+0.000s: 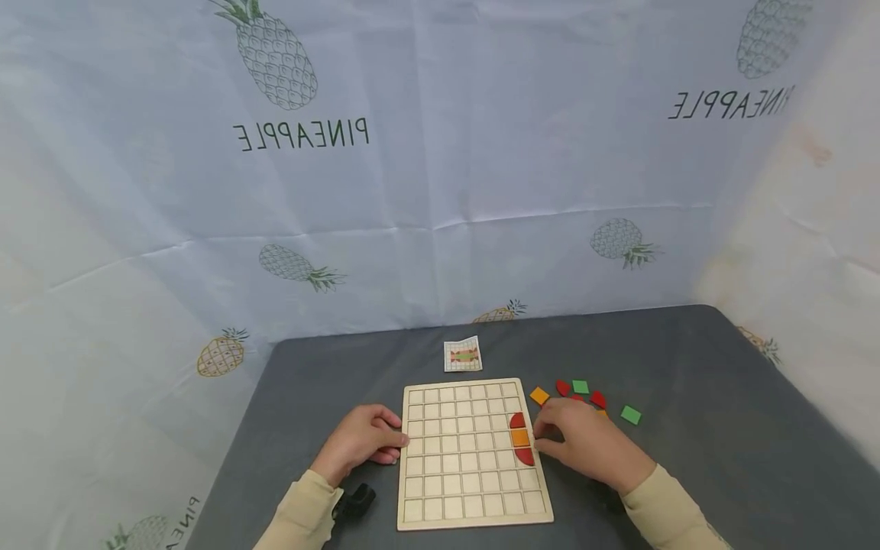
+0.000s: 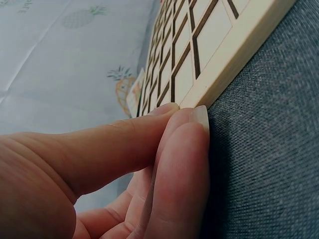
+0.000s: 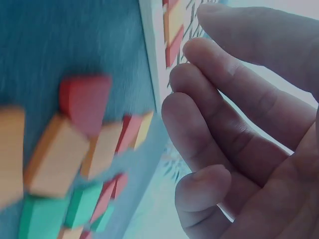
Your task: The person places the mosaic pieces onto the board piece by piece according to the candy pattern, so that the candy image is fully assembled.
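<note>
A pale wooden grid board [image 1: 450,464] lies on the dark table. My left hand [image 1: 360,439] pinches the board's left edge between thumb and index finger, seen closely on the board's rim [image 2: 222,74] in the left wrist view. In the board's right-hand column, an orange square [image 1: 519,437] sits between a red rounded piece [image 1: 517,420] above and another red rounded piece [image 1: 525,456] below. Beside the right edge hovers my right hand [image 1: 584,439]. Its fingers are loosely bent, thumb apart from the index finger, with nothing between them in the right wrist view.
Loose pieces lie right of the board, among them an orange square [image 1: 539,396], a red piece [image 1: 562,388] and a green square [image 1: 631,415]; the right hand covers some. Behind the board is a small pattern card [image 1: 462,355]. A pineapple-print curtain [image 1: 440,176] surrounds the table.
</note>
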Demonstrator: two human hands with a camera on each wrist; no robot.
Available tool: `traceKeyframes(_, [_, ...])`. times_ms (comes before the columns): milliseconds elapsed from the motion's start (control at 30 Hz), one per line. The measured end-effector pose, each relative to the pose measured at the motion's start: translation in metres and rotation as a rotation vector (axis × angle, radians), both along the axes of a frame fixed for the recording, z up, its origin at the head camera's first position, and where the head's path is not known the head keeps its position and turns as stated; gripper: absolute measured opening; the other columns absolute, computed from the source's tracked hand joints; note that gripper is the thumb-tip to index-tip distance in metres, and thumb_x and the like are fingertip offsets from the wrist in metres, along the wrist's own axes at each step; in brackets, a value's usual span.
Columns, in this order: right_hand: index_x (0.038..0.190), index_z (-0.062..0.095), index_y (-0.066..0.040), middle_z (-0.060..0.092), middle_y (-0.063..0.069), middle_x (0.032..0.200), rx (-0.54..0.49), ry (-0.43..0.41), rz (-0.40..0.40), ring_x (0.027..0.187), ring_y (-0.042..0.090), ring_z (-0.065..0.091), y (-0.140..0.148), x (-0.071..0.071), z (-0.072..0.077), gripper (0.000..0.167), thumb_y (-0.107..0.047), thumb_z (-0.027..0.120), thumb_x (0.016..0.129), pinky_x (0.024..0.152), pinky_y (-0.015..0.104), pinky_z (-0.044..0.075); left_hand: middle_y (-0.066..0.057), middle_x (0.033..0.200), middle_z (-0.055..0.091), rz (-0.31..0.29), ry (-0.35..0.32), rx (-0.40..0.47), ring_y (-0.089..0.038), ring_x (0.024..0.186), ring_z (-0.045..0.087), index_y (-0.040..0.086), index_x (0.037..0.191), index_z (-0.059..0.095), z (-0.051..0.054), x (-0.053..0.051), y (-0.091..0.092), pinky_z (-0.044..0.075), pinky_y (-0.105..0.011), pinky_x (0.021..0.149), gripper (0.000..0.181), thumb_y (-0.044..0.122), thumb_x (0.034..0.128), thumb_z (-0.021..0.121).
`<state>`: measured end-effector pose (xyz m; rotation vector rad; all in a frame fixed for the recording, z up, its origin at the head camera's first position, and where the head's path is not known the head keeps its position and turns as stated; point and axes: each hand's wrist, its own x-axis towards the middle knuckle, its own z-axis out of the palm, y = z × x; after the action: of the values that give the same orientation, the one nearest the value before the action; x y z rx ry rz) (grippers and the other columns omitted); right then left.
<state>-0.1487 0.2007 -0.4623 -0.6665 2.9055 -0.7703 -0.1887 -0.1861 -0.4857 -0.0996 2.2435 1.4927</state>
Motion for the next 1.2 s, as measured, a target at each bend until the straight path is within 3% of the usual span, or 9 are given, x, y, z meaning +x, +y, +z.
traceKeyframes(233, [0.1,0.078,-0.022,0.07,-0.014,0.096,-0.021,-0.016,-0.091,0.085,0.001,0.065,0.024,-0.011,0.002,0.011,-0.019,0.087,0.093,0.072,0.023,0.058,-0.013,0.091,0.075,-0.003,0.03,-0.016,-0.016,0.07,0.075,-0.004,0.117,0.067,-0.001,0.0,-0.003,0.068,-0.034,0.065,0.038,0.011,0.0889,0.088])
traceKeyframes(567, [0.106,0.081,-0.018,0.07,-0.009,0.097,-0.039,-0.024,-0.166,0.084,0.005,0.064,0.057,-0.027,-0.002,0.009,-0.015,0.081,0.098,0.07,0.025,0.058,-0.013,0.091,0.075,0.031,0.031,-0.046,-0.017,0.07,0.074,-0.005,0.116,0.066,-0.003,0.001,-0.01,0.068,-0.035,0.065,0.039,0.01,0.0878,0.089])
traceKeyframes(933, [0.106,0.081,-0.017,0.067,-0.009,0.097,-0.034,-0.075,-0.143,0.086,0.006,0.064,0.035,-0.037,-0.01,0.014,-0.024,0.086,0.095,0.075,0.027,0.06,-0.013,0.092,0.076,0.003,0.025,-0.009,-0.017,0.073,0.076,-0.004,0.117,0.066,0.0,0.001,-0.009,0.068,-0.034,0.066,0.039,0.012,0.0885,0.089])
traceKeyframes(1200, [0.096,0.08,-0.022,0.068,-0.009,0.094,0.051,-0.036,-0.141,0.081,0.006,0.058,0.026,-0.042,-0.014,0.013,-0.026,0.091,0.089,0.071,0.029,0.056,-0.013,0.092,0.076,-0.002,0.025,0.001,-0.016,0.071,0.076,-0.005,0.117,0.066,0.0,0.002,0.0,0.068,-0.035,0.066,0.04,0.01,0.0878,0.089])
